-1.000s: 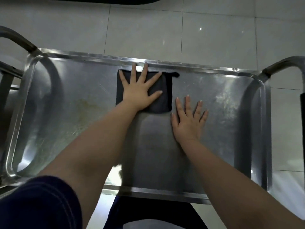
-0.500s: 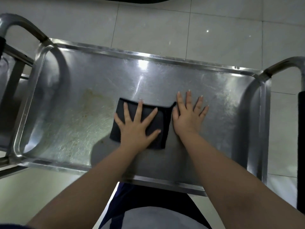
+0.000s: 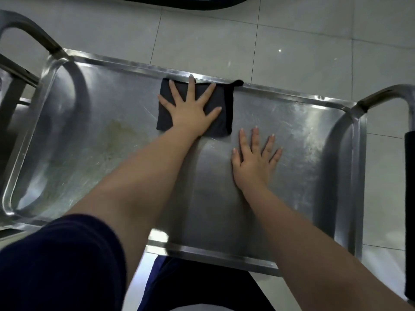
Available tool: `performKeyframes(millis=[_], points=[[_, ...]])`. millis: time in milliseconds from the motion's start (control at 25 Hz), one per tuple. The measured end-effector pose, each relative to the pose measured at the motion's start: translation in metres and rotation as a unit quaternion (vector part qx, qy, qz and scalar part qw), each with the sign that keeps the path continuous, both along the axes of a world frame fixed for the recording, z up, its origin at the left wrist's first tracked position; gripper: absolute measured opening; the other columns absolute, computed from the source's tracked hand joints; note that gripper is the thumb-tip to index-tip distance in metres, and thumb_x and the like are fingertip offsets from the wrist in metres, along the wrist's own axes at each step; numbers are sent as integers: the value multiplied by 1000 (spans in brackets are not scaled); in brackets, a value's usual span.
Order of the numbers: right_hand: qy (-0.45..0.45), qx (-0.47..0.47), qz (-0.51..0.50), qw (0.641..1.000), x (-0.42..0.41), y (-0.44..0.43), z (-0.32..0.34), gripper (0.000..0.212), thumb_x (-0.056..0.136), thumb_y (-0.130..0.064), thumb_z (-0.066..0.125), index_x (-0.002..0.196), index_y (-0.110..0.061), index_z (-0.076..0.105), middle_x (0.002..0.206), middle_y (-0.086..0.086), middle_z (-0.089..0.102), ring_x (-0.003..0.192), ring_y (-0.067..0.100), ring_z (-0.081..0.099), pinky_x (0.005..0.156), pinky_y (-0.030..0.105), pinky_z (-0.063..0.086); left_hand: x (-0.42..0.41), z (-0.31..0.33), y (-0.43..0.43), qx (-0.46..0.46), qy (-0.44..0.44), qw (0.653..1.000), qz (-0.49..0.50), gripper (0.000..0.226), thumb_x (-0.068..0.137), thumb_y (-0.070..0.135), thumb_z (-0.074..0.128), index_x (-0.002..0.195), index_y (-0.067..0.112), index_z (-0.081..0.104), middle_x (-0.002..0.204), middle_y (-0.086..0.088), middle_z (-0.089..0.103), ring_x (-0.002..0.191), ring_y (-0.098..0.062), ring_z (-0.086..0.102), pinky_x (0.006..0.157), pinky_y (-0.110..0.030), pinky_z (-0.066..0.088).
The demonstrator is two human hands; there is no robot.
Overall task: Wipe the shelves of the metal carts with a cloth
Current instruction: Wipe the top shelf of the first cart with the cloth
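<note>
Tiled floor shows beyond and to the right of the shelf. Metal cart shelf: shallow steel tray with a raised rim, long axis running left-right across the view, scuffed and reflective. Tubular handles rise at its short ends, the left handle and the right handle. A dark navy sleeve hangs over the shelf's near-left corner. A yellowish stain lies on the shelf's left half, well apart from the cloth. Black cloth: folded to a rough rectangle, flat on the shelf at mid-length, far edge touching the far rim. Its long axis is parallel to that rim. A small loop at its far right corner points right along the rim. Left hand lies palm-down on the cloth, fingers spread and straight, tips toward the far rim. Right hand lies flat on bare shelf just nearer and right of the cloth, fingers spread, not touching it.
</note>
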State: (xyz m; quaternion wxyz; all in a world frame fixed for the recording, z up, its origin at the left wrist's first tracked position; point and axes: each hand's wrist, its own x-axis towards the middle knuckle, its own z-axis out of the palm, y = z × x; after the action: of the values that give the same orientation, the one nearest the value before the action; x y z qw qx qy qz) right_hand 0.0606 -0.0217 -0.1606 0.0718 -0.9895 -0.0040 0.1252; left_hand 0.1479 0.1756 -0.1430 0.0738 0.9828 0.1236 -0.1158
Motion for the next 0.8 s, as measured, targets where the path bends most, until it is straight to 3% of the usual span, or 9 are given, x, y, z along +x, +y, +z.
performKeyframes(millis=[160, 480, 680, 800], points=[[7, -3, 4, 1000, -1, -1, 1, 58, 98, -56, 18, 152, -47, 1, 163, -10, -10, 147, 34, -19, 114, 58, -15, -23, -2, 2, 16, -14, 999, -29, 70, 83, 82, 13, 147, 58, -2, 165, 1, -6, 144, -49, -13, 103, -77, -9], [39, -9, 19, 999, -2, 1, 17, 57, 100, -54, 19, 153, -44, 2, 164, -9, -8, 147, 36, -17, 114, 61, -12, -276, -5, 26, 56, -68, 994, -61, 69, 87, 76, 31, 150, 53, 17, 165, 0, 7, 146, -50, 1, 105, -77, 7], [48, 70, -7, 996, 17, 52, 27, 55, 103, -44, 27, 155, -35, 12, 164, 1, -3, 147, 40, -13, 114, 54, -16, -277, -6, 32, 43, -39, 997, -53, 72, 83, 79, 32, 150, 55, 14, 165, 0, 4, 145, -53, 2, 104, -78, 2], [34, 2, 29, 999, 17, 76, 17, 57, 102, -49, 19, 154, -40, -2, 163, -6, -10, 147, 38, -14, 114, 57, -16, -266, -7, 48, 37, -43, 993, -104, 75, 81, 80, 35, 149, 56, 15, 165, -1, 6, 144, -54, 2, 102, -80, 4]])
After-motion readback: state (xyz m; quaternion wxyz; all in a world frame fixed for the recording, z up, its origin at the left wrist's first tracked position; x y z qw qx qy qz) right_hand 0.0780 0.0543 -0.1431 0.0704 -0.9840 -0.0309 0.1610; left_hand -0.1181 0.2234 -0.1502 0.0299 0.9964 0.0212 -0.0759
